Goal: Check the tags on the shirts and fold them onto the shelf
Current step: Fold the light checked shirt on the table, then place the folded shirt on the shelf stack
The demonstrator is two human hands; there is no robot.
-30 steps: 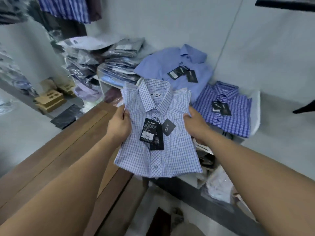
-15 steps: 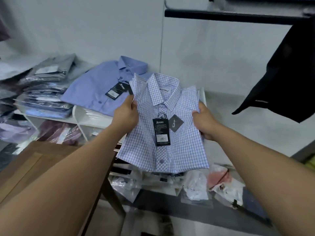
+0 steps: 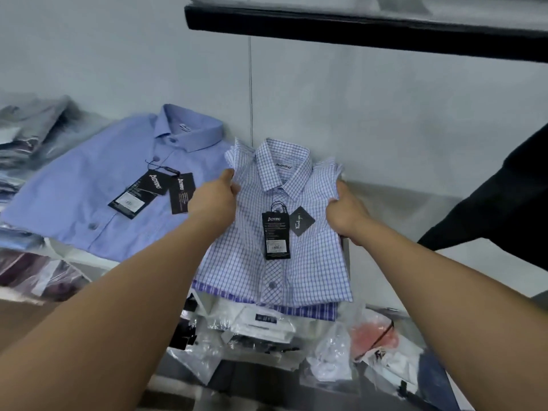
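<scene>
Folded checked shirt (image 3: 299, 271), tags (image 3: 276, 236) up, seemingly atop purple shirt (image 3: 308, 312).

Both arms extended forward; left hand (image 3: 215, 200) pinches shoulder edge of checked shirt (image 3: 308, 262), thumb on top; right hand (image 3: 347, 212) grips opposite shoulder edge, fingers curled.

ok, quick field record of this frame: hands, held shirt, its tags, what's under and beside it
left hand: grips the checked shirt at one side edge, near the collar
right hand: grips the opposite edge
shirt state: folded, buttoned, front facing the camera
tags: black, hanging at the placket
underneath: darker checked shirt, only its lower edge showing
beside: plain blue shirt, folded, tagged
below: bagged garments
</scene>
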